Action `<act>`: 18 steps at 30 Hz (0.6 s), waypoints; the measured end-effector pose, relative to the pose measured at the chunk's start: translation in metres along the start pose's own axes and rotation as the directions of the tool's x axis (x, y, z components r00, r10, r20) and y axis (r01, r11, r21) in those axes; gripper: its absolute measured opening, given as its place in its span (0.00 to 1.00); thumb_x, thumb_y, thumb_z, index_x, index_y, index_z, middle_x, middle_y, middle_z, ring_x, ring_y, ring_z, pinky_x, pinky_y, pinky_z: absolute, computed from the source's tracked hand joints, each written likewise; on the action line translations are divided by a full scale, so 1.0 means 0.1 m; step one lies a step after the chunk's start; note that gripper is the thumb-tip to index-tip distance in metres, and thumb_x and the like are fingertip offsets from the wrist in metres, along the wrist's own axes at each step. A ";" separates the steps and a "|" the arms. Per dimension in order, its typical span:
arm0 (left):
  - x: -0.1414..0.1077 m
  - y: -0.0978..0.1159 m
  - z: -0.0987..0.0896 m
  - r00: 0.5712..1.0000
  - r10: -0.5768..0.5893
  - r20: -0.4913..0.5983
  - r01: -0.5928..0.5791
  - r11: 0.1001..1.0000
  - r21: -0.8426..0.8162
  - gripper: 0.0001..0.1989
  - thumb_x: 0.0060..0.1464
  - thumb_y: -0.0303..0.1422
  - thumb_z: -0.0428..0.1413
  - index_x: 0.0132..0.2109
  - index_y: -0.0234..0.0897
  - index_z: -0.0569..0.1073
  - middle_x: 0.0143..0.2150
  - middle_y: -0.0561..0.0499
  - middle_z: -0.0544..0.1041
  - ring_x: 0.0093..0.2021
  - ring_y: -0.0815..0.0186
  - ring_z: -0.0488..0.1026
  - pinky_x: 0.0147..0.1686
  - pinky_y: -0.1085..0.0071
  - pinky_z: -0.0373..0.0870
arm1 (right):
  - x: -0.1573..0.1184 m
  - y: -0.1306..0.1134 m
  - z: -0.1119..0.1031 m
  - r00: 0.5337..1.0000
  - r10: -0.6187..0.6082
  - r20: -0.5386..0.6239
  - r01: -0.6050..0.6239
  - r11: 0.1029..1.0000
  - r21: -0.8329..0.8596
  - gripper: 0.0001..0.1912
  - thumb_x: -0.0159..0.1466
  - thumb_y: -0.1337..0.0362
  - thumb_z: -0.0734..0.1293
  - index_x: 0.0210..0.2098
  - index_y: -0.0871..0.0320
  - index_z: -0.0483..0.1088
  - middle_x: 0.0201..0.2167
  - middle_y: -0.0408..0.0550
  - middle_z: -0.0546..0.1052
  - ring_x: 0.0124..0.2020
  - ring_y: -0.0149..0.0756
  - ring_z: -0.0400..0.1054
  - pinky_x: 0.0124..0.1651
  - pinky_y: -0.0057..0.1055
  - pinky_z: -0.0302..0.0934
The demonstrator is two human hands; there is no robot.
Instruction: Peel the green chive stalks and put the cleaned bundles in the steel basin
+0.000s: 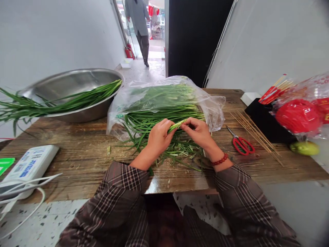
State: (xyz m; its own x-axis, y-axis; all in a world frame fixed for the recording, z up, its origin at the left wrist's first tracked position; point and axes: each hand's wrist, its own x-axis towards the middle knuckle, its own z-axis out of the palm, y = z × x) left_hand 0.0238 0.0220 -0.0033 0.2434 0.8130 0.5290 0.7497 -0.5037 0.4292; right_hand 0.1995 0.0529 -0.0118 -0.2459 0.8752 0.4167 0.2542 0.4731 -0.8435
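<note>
My left hand (160, 135) is wrapped round a small bunch of garlic chives (176, 126), whose pale stem ends stick out to the right. At those ends my right hand (196, 132) pinches with thumb and fingers. Just behind both hands, a clear plastic bag (164, 90) lies partly over a large pile of garlic chives (154, 116). Loose trimmings and bits of leaf (183, 151) are scattered on the wooden table (84, 161) beneath my hands. To the left, a steel basin (84, 76) holds more long chives (77, 103) that hang over its rim.
Red-handled scissors (243, 144) and several thin wooden skewers (257, 133) lie on the right. Beyond them are a black box (267, 123) and a red bundle in plastic (298, 116). A white device (32, 168) with cables stands left. A person (140, 24) is in the doorway.
</note>
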 end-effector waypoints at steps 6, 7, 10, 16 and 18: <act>0.00 -0.03 0.01 0.998 -0.051 -0.022 0.051 0.999 0.004 0.10 0.62 0.35 0.48 0.34 0.37 0.69 0.32 0.49 0.71 0.33 0.63 0.66 0.33 0.69 0.59 | 0.10 0.11 -0.21 0.934 0.202 -0.295 -0.127 0.959 0.252 0.16 0.62 0.50 0.66 0.28 0.57 0.68 0.22 0.40 0.72 0.23 0.26 0.64 0.28 0.25 0.58; 0.01 -0.04 0.01 0.997 -0.067 -0.037 0.067 0.998 -0.006 0.10 0.62 0.35 0.48 0.35 0.37 0.69 0.32 0.49 0.71 0.33 0.63 0.67 0.33 0.69 0.59 | 0.12 0.11 -0.28 0.915 0.206 -0.348 -0.117 0.959 0.260 0.17 0.62 0.49 0.64 0.28 0.56 0.67 0.22 0.40 0.71 0.23 0.26 0.63 0.27 0.24 0.58; 0.01 -0.08 0.02 0.995 -0.088 -0.057 0.086 0.996 -0.028 0.09 0.62 0.35 0.48 0.36 0.37 0.70 0.33 0.50 0.72 0.34 0.64 0.67 0.34 0.69 0.60 | 0.13 0.11 -0.42 0.886 0.166 -0.433 -0.056 0.965 0.254 0.21 0.65 0.48 0.60 0.24 0.56 0.64 0.20 0.40 0.69 0.21 0.26 0.62 0.27 0.25 0.58; 0.00 -0.08 0.03 0.997 -0.068 -0.031 0.067 0.997 -0.026 0.11 0.63 0.36 0.48 0.35 0.37 0.70 0.32 0.50 0.72 0.33 0.64 0.67 0.34 0.69 0.60 | 0.08 0.03 -0.35 0.979 -0.004 -0.202 0.030 0.992 0.125 0.14 0.58 0.51 0.69 0.34 0.55 0.71 0.38 0.46 0.77 0.35 0.31 0.69 0.37 0.30 0.65; 0.00 -0.06 0.03 0.998 -0.059 -0.019 0.059 0.998 -0.025 0.11 0.63 0.36 0.48 0.35 0.37 0.70 0.32 0.50 0.72 0.33 0.65 0.67 0.33 0.70 0.59 | 0.05 0.00 -0.26 0.998 -0.015 -0.055 0.024 0.988 0.156 0.17 0.56 0.53 0.71 0.42 0.53 0.70 0.43 0.47 0.77 0.36 0.31 0.70 0.37 0.30 0.66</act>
State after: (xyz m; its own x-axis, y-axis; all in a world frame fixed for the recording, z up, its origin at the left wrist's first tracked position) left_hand 0.0208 0.0260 -0.0079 0.1871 0.8358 0.5162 0.7468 -0.4624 0.4780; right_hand 0.2225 0.0603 -0.0009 -0.1975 0.8722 0.4475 0.0998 0.4720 -0.8759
